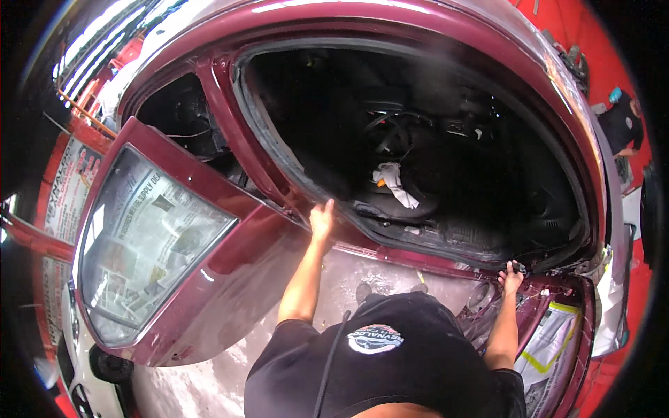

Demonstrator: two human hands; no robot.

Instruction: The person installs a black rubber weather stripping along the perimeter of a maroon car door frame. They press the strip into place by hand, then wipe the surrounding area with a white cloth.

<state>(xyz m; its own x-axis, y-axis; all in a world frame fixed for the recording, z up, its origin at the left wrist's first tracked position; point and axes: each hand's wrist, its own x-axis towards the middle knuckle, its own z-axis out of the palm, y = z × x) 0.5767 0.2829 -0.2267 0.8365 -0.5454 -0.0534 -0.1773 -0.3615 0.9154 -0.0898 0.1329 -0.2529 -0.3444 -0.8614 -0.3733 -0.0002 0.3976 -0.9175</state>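
Observation:
A dark red car body (230,104) fills the view, with its front door opening bare and the dark cabin visible inside. My left hand (322,217) rests on the black rubber seal (293,181) at the lower left corner of that opening, fingers curled over it. My right hand (511,276) grips the lower right corner of the opening near the hinge area, fingers closed on the edge. A white rag (394,180) lies on the cabin floor beyond my left hand.
An open rear door (209,279) with newspaper-masked glass (146,244) stands at my left. Another door panel masked with paper and yellow tape (550,334) is at the lower right. A person in black (620,125) stands at the far right on the red floor.

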